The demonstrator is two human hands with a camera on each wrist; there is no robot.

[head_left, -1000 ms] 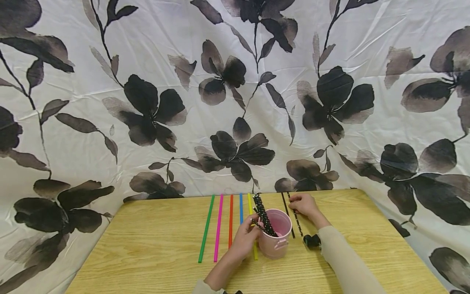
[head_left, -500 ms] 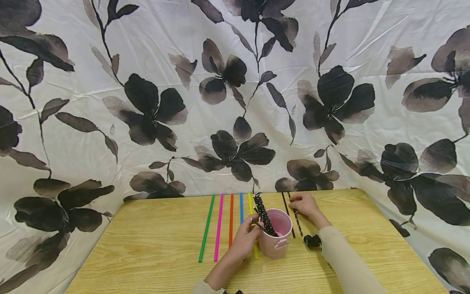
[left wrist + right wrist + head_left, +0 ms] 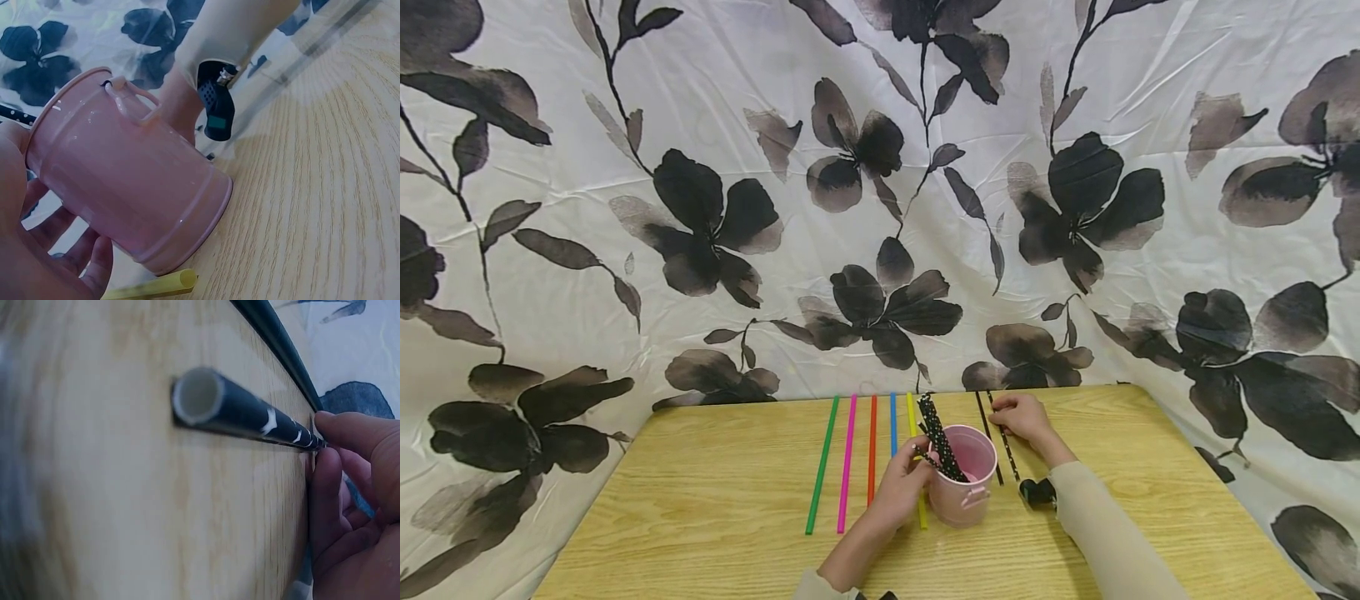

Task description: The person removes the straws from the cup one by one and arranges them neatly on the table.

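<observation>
My left hand (image 3: 901,487) grips the left side of a small pink bucket (image 3: 961,505), its fingers curled along the wall in the left wrist view. A bundle of black straws with white specks (image 3: 945,446) leans inside the bucket toward my left thumb. To the right, my right hand (image 3: 1026,422) pinches a black patterned straw (image 3: 250,415) between thumb and fingers at its far part. That straw lies along the table, its hollow end facing the right wrist camera. A plain black straw (image 3: 988,435) lies just left of it.
Green (image 3: 822,467), pink (image 3: 846,467), red (image 3: 872,454), blue (image 3: 892,423) and yellow (image 3: 923,517) straws lie in a row on the wooden table (image 3: 715,500), left of and partly behind the bucket. A white floral cloth (image 3: 880,225) hangs at the table's back edge.
</observation>
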